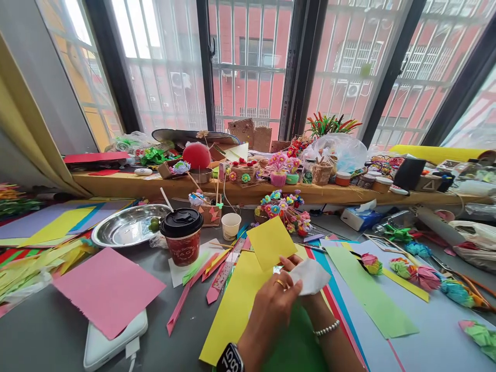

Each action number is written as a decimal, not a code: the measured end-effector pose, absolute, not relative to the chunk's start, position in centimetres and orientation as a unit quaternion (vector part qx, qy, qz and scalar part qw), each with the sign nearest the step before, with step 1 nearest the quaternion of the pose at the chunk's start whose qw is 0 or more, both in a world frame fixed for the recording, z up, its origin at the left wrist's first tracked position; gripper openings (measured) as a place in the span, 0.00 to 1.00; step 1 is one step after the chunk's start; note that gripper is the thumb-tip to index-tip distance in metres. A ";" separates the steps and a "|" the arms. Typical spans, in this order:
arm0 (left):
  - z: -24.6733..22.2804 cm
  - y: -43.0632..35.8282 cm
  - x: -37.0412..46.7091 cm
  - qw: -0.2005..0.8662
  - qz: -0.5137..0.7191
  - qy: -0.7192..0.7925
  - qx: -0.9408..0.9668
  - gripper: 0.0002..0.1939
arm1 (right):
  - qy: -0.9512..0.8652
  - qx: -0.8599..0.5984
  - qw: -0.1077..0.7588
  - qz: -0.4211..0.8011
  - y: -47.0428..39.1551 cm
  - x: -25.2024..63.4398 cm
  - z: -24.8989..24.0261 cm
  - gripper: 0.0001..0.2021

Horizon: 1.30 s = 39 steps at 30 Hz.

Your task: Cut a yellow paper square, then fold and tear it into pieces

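Near the middle of the table my left hand (pixel 273 297), wearing a ring and a watch, pinches the left edge of a white piece of paper (pixel 312 277) between thumb and fingers. My right hand (pixel 308 299), with a beaded bracelet at the wrist, is closed behind that paper, which covers most of it. The right fingertips lie against the lower edge of a tilted yellow paper square (pixel 271 242); whether they grip it I cannot tell. Beneath the hands are a long yellow sheet (pixel 228 305) and a green sheet (pixel 296 343).
Left stand a lidded red cup (pixel 181 243), a steel plate (pixel 110 227) and a pink paper square (pixel 110 289) overlapping a white power bank (pixel 116 338). A small paper cup (pixel 231 227) is behind. Right lie a light green strip (pixel 372 292) and several paper flowers (pixel 426 277).
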<state>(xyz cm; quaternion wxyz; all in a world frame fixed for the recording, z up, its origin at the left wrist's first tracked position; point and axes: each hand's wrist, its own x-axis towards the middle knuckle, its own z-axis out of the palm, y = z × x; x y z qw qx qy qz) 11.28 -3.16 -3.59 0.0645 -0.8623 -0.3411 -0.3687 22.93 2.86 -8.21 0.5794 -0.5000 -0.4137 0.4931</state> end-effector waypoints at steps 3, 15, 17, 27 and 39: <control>-3.4 -2.6 8.5 0.073 -0.382 -0.366 -0.846 0.11 | -0.417 -0.502 0.561 0.510 2.3 22.9 -7.6 0.13; -1.9 -0.6 -3.0 0.225 -0.232 -0.628 -0.708 0.13 | -0.396 -0.480 0.580 0.525 1.0 22.5 -5.6 0.09; -2.5 -0.3 -3.4 0.209 -0.206 -0.639 -0.711 0.13 | -0.398 -0.481 0.579 0.524 0.9 22.4 -5.5 0.08; -2.6 -0.6 -3.3 0.151 -0.158 -0.691 -0.689 0.14 | -0.419 -0.490 0.565 0.514 0.9 22.3 -5.4 0.06; -2.0 -0.7 -3.0 0.051 -0.157 -0.699 -0.696 0.14 | -0.431 -0.504 0.548 0.510 0.7 22.1 -5.3 0.07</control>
